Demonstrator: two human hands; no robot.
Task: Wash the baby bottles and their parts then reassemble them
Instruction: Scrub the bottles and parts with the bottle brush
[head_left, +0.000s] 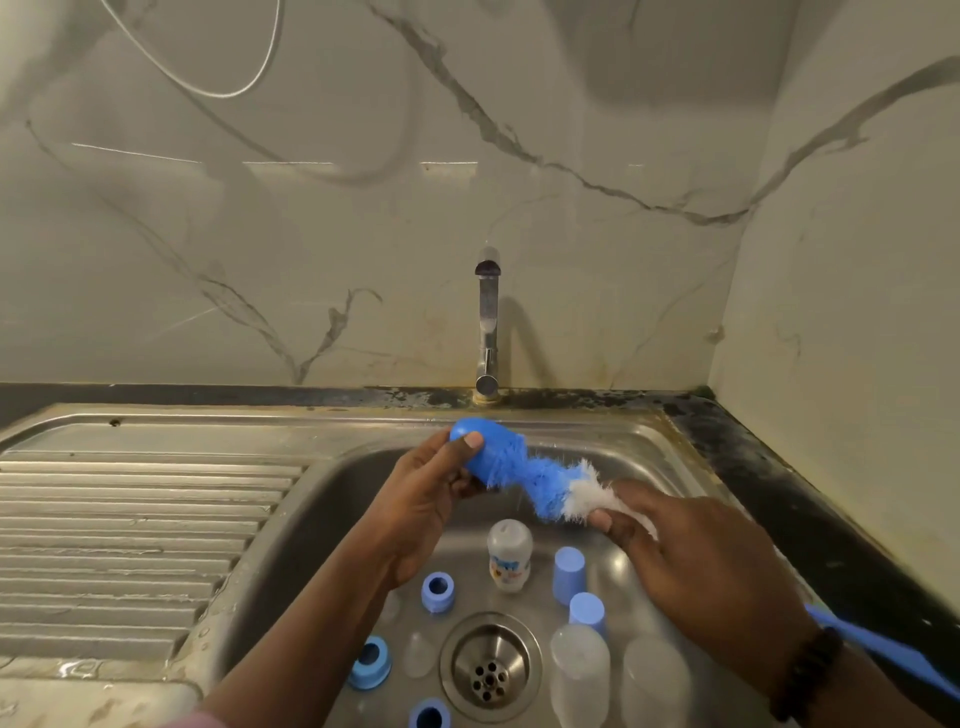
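My left hand (431, 493) grips a blue bottle cap (480, 447) over the sink basin (337, 519). My right hand (691, 561) holds a bottle brush (550, 488) with blue and white bristles, its head pushed into the cap; the blue handle (893, 654) runs back under my wrist. In the basin stand a small white bottle (510, 555), two blue caps (569, 574) (587, 613), three blue collar rings (437, 592) (370, 661) (429, 716) and two clear bottles (579, 670) (655, 680). Clear teats (418, 653) lie near the drain.
A steel tap (487, 322) stands behind the basin, with no water visibly running. The ribbed draining board (119, 530) lies to the left. The drain (489, 666) sits in the basin's middle. A dark counter edge (769, 467) runs along the right.
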